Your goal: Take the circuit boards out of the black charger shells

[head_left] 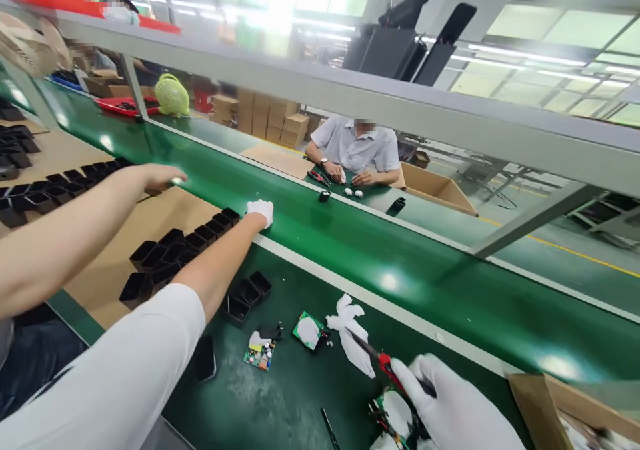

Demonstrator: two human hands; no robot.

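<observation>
My left hand (pixel 261 213), in a white glove, reaches to the near edge of the green conveyor belt (pixel 310 227). Its back faces me, hiding the fingers and anything under them. Black open cases (pixel 193 242) stand in rows beside that forearm. In the lower right, my gloved right hand (pixel 445 400) is closed around red-handled pliers (pixel 383 360). Their dark nose points over a crumpled white glove (pixel 353 337) on the bench. Below that hand lies a circuit board with a white round patch (pixel 397 411). A similar green board (pixel 309 331) rests farther left.
Another person's bare arm (pixel 90 220) extends from the left. Across the belt sits a co-worker (pixel 357 147) handling small white parts. A component board (pixel 260 353), a phone (pixel 206 358) and a thin black tool (pixel 329 429) lie nearby. A cardboard box (pixel 535 397) stands right; a shelf beam (pixel 320 93) crosses above.
</observation>
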